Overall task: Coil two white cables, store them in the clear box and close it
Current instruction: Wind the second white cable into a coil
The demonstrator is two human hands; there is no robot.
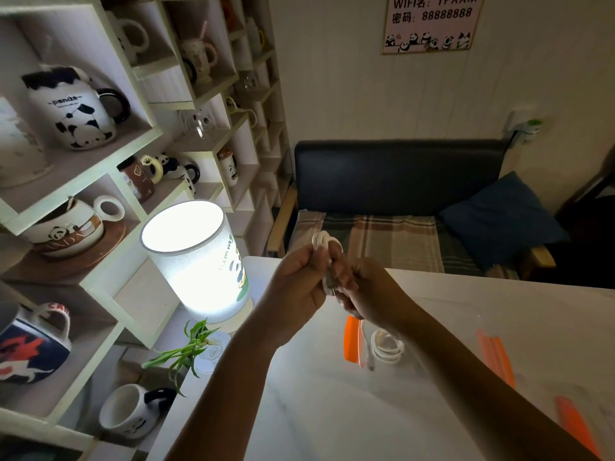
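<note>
A white marble-look table (332,410) held the clear box (382,347) with orange latches, and one coiled white cable (387,350) lay inside it. Above the table's far left part, beside the lit lamp (196,261), the left hand (299,287) and right hand (372,291) were raised close together, both gripping the second coiled cable (324,242).

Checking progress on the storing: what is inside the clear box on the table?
One coiled white cable lies inside the clear box with orange latches. The right hand and forearm cover the box's near part.
</note>
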